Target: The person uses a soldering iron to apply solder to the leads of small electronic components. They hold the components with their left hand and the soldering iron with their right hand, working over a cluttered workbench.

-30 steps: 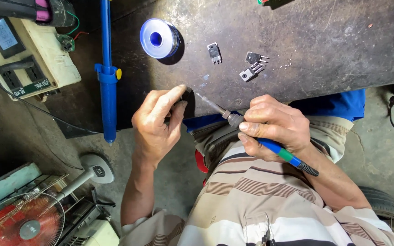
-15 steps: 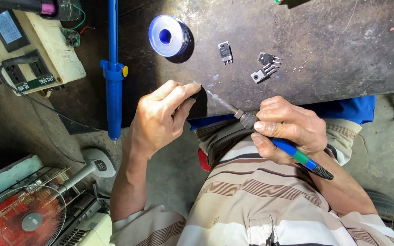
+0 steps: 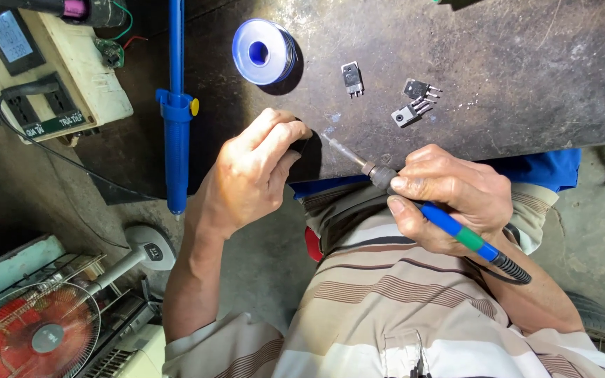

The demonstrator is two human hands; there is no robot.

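Note:
My right hand [image 3: 449, 199] grips a soldering iron with a blue and green handle [image 3: 456, 231]; its metal tip [image 3: 341, 150] points left over the dark workbench [image 3: 512, 63]. My left hand [image 3: 250, 175] pinches a small dark part [image 3: 307, 143] at the bench's near edge, just left of the tip. The part is mostly hidden by my fingers. Three black transistors lie on the bench beyond: one [image 3: 352, 77] upright, two [image 3: 414, 101] close together.
A blue spool of solder wire [image 3: 264, 52] stands on the bench. A blue desoldering pump [image 3: 175, 112] lies at the bench's left edge. A beige power strip [image 3: 57, 77] sits at the upper left. A small fan [image 3: 36, 332] stands on the floor at lower left.
The view has shifted slightly, so everything appears further right. Both hands keep the same hold, with the iron's tip still near the pinched part.

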